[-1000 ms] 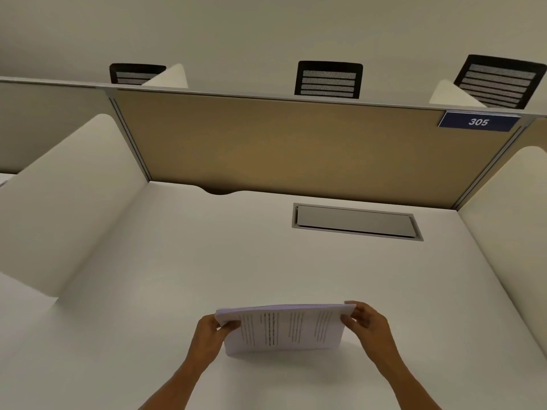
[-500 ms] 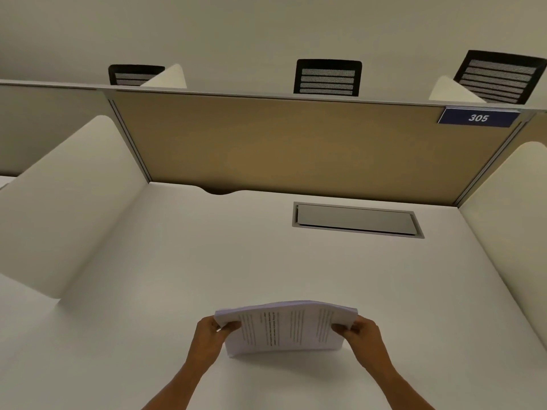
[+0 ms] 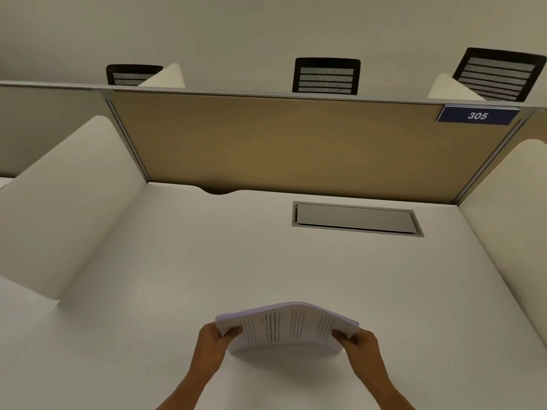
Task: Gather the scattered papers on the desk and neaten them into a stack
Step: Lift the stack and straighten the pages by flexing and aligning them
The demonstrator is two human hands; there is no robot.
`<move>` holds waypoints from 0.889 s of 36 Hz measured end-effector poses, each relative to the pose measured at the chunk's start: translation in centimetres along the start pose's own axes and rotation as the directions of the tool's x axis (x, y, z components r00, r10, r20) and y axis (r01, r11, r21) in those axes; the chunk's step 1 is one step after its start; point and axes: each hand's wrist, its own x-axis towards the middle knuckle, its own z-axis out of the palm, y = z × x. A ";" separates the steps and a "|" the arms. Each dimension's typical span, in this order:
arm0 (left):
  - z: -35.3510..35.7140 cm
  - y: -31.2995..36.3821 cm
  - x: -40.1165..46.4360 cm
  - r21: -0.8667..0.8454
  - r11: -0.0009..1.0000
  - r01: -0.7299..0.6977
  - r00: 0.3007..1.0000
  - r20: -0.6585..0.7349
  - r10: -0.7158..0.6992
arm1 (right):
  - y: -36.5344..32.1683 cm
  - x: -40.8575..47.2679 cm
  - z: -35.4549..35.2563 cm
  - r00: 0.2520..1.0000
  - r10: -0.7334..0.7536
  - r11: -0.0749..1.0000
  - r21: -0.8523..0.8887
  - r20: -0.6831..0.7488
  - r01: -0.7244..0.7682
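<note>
A stack of printed white papers [image 3: 285,327] stands on its long edge on the white desk [image 3: 207,261], near the front middle. The sheets bow upward in an arch, printed side facing me. My left hand [image 3: 213,340] grips the stack's left end, thumb in front. My right hand [image 3: 359,343] grips its right end. The lower edge of the stack seems to rest on the desk, with a soft shadow under it.
A grey cable flap [image 3: 356,218] is set into the desk at the back right. A tan partition [image 3: 281,146] with a blue "305" sign [image 3: 477,115] closes the back. White side dividers [image 3: 68,202] flank the desk. Black chair backs [image 3: 326,76] show beyond.
The stack was straight a second ago; now it bows upward in the middle. My right hand slid down from the top right corner to the stack's right end.
</note>
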 end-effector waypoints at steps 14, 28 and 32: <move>0.6 0.1 -0.1 0.018 1.000 0.009 1.000 -0.008 -0.008 | 0.2 -0.2 0.1 0.998 0.037 0.999 -0.022 -0.051 -0.038; 0.4 -0.2 -0.3 0.120 0.991 0.060 0.996 0.054 -0.067 | 1.2 0.2 0.3 0.996 0.090 0.987 -0.136 0.023 -0.086; 0.2 -0.2 -0.2 0.152 0.987 0.058 0.996 0.064 -0.068 | 0.7 0.2 0.2 0.997 0.080 0.982 -0.173 0.014 -0.077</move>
